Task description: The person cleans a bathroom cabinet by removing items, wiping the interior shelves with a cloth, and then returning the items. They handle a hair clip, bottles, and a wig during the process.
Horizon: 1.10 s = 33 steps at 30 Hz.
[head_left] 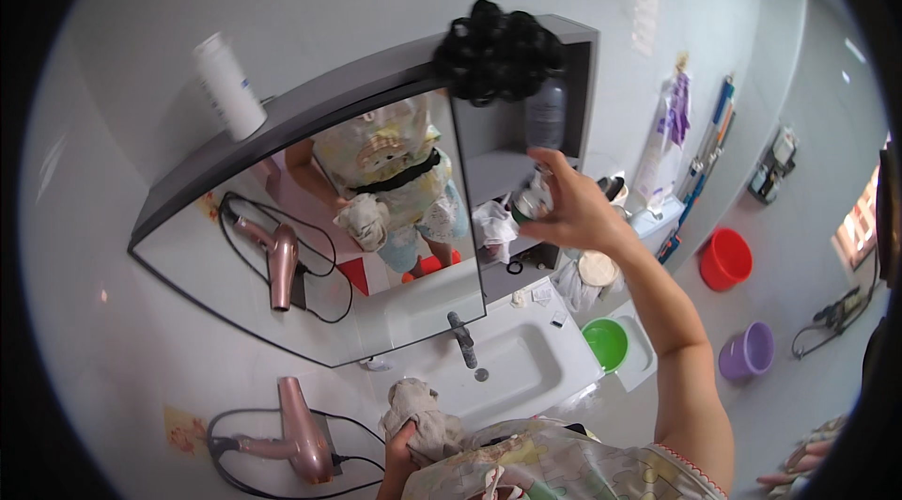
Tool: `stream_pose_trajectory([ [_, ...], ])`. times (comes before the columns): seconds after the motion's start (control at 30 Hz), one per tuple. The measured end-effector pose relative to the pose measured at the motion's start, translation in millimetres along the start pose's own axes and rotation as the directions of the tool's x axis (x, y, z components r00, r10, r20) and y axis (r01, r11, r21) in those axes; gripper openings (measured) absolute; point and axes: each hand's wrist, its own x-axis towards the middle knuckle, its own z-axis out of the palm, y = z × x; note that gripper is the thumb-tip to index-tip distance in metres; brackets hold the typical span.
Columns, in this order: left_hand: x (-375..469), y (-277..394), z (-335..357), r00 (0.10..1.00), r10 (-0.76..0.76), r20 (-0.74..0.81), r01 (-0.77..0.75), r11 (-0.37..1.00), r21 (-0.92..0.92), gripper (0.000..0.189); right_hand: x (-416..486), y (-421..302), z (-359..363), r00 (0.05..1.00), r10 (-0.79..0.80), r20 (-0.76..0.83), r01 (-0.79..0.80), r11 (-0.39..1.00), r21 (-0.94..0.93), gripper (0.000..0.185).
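Note:
My left hand (pixel 399 454) grips a crumpled grey-beige cloth (pixel 421 415) low in front of my body, beside the washbasin. My right hand (pixel 574 204) is raised to the open shelves of the mirror cabinet (pixel 504 165), thumb and fingers spread. Just beyond its fingertips is a small clear container with a green lower part (pixel 530 205); whether they touch it cannot be told. A translucent bottle (pixel 546 112) stands on the shelf above. A black, curly, hair-like bundle (pixel 497 52) covers the cabinet's upper edge. White crumpled material (pixel 495 224) lies on the shelf left of my hand.
A white bottle (pixel 231 87) stands on the cabinet top. The mirror (pixel 394 218) reflects my body and a pink hair dryer (pixel 303 429), which hangs on the left wall. Below are the washbasin (pixel 514 373) and tap (pixel 463 339). Green (pixel 606 345), red (pixel 726 259) and purple (pixel 747 352) plastic containers are at right.

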Motion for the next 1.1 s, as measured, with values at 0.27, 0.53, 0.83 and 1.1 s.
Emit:
stream_pose_trajectory([
  [0.27,5,-6,-19,0.998,0.038,0.041,-0.048,0.966,0.256,0.050,93,80,74,0.976,-0.097,-0.194,0.106,0.994,0.037,0.089],
  [0.53,-15,-8,-22,0.988,0.150,-0.035,-0.132,0.944,0.302,0.050,117,86,112,0.967,-0.150,-0.207,0.162,0.986,0.044,0.092],
  [0.83,-25,-15,-14,0.976,0.215,-0.048,-0.191,0.935,0.299,0.049,109,73,108,0.985,-0.030,-0.168,-0.026,0.947,-0.320,0.100],
  [1.1,-31,-24,-11,0.956,0.289,0.045,-0.287,0.899,0.331,0.049,119,85,126,0.971,-0.069,-0.229,0.013,0.971,-0.238,0.098],
])
